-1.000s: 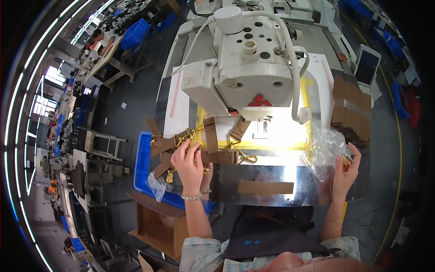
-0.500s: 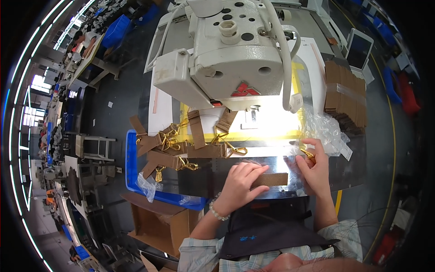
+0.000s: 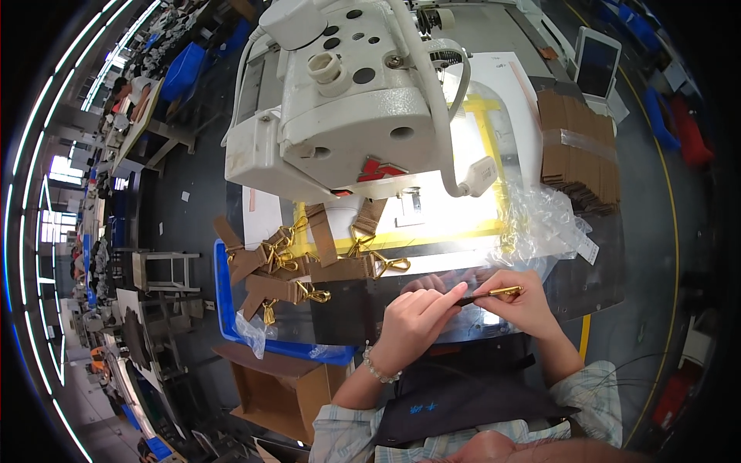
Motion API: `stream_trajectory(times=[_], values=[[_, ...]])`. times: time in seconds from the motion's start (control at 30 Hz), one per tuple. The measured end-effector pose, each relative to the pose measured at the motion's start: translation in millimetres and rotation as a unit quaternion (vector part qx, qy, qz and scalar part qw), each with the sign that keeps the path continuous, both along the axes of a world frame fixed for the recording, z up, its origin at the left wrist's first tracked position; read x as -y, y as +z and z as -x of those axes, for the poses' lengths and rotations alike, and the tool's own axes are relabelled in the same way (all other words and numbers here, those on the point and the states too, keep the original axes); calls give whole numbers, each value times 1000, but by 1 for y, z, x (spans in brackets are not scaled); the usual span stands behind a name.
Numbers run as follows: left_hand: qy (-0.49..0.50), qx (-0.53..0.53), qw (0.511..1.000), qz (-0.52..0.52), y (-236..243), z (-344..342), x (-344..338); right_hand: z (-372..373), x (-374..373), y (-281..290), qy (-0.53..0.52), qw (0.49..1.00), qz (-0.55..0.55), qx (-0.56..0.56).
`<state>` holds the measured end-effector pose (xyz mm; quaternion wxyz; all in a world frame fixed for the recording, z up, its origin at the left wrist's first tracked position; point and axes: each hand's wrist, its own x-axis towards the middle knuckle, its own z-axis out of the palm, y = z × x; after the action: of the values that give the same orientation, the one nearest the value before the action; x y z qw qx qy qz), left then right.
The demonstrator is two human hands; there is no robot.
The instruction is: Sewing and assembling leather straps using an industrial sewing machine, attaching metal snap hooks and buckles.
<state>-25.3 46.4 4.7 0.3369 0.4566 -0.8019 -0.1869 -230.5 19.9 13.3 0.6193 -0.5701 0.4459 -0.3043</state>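
Observation:
My left hand [image 3: 421, 320] is closed on a short brown webbing strap [image 3: 468, 299], seen almost edge-on over the table's near edge. Close beside it, my right hand [image 3: 529, 309] pinches a gold snap hook [image 3: 505, 292] at the strap's other end. Fingers hide where strap and hook meet, so I cannot tell whether the strap passes through the hook. To the left lie several brown straps [image 3: 340, 269] with gold hooks [image 3: 391, 264] attached, some over the blue tray [image 3: 225, 297].
A white sewing machine head [image 3: 359, 116] stands ahead above a brightly lit, yellow-taped work area [image 3: 494, 139]. Clear plastic bags [image 3: 532, 224] and a bundled stack of brown straps [image 3: 579, 147] are on the right, near a screen [image 3: 598, 65]. An open cardboard box [image 3: 282, 390] sits below left.
The strap has come up off the table in my left hand. My right hand has moved left and nearer with the hook, bringing the two together. The whole view has shifted slightly.

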Motion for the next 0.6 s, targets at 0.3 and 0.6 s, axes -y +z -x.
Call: stream_trajectory(times=[0.3,0.6], values=[[21,15,995,97,15,-8,2,-9,2,-7,-25,995,-16,96],[7,46,987,151,17,-14,-1,-10,3,-9,-13,994,-18,104]])
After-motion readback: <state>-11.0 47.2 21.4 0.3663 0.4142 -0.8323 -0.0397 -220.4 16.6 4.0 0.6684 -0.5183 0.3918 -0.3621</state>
